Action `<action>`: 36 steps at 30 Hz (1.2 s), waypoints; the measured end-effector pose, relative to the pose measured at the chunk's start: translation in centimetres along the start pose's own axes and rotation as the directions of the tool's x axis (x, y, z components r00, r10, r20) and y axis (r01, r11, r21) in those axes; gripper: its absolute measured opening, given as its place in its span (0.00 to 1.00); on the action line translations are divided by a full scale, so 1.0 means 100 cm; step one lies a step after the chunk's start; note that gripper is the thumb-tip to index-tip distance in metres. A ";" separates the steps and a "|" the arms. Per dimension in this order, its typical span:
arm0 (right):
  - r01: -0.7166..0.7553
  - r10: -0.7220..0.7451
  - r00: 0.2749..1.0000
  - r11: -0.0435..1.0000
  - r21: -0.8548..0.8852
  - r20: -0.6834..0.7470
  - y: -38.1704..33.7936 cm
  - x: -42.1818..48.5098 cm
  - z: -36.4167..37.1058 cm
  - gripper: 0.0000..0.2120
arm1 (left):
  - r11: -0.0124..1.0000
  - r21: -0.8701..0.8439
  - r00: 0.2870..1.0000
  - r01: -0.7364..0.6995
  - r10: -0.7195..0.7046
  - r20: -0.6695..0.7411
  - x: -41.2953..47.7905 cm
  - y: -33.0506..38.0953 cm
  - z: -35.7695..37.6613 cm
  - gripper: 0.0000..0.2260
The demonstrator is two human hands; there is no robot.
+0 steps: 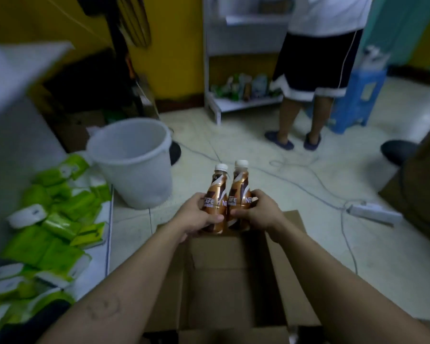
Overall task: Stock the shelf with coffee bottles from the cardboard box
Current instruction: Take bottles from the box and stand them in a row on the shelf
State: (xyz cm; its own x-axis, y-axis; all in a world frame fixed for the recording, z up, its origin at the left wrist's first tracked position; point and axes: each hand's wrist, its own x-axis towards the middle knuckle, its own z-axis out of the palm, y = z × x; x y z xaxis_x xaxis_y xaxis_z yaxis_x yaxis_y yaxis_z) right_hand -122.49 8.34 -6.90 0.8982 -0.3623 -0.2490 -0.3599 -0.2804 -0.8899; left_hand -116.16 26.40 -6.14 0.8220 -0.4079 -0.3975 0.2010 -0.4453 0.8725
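At the far left a low white shelf carries a heap of green-and-white packs. Just beside its end, a white plastic bucket stands on the pale tiled floor.

In the middle the left hand grips the left coffee bottle, fingers curled round the lower body and thumb across the label. Touching it, side by side, is the right coffee bottle, gripped the same way by the right hand. Both bottles are upright, leaning slightly away from the camera, and held in the air over the far edge of the open cardboard box, whose flaps are spread out under the forearms. Each bottle has a white screw cap, a short clear neck showing brown liquid, and a body that swells out below, wrapped in a copper and dark-brown sleeve with a white swoosh — the letters "CAFE" and "NE" read between the fingers.

Further back stands a white shelf unit with blurred goods on its bottom board. To its right a person in black shorts stands with their back to the camera, next to a blue stool. At the right a white power strip lies on the floor, its grey cable looping across the tiles.
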 end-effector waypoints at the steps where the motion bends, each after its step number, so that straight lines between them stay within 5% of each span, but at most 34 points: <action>1: 0.055 -0.055 0.998 0.998 -0.009 -0.001 -0.023 -0.013 -0.006 0.26 | 0.999 0.012 0.998 -0.051 0.051 -0.027 -0.016 0.016 -0.009 0.31; 7: 0.402 -0.404 0.914 0.914 -0.050 -0.043 -0.140 -0.093 -0.017 0.28 | 0.922 0.208 0.903 -0.327 0.369 -0.219 -0.126 0.105 -0.069 0.35; 14: 0.637 -0.645 0.760 0.763 0.110 0.076 -0.253 -0.149 0.042 0.29 | 0.818 0.454 0.720 -0.352 0.547 -0.427 -0.262 0.149 -0.169 0.46; 20: 0.682 -0.728 0.639 0.685 0.255 0.248 -0.300 -0.182 0.156 0.29 | 0.899 0.399 0.644 -0.181 0.415 -0.643 -0.355 0.109 -0.247 0.35; 28: 0.581 -0.663 0.471 0.729 0.361 0.581 -0.316 -0.250 0.299 0.29 | 0.977 0.166 0.389 0.136 0.102 -0.916 -0.454 0.026 -0.296 0.29; 36: 0.648 -0.594 0.272 0.695 0.312 0.757 -0.325 -0.297 0.351 0.30 | 0.857 0.213 0.177 0.469 0.145 -0.974 -0.527 0.038 -0.326 0.20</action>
State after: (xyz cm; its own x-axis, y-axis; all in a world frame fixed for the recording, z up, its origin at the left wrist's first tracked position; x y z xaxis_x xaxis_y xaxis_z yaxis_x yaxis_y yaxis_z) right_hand -128.58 59.42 16.01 0.6496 0.7407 0.1712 0.4109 -0.1526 -0.8988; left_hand -141.35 72.16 27.36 0.6931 0.6393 0.3331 0.4443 -0.7427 0.5009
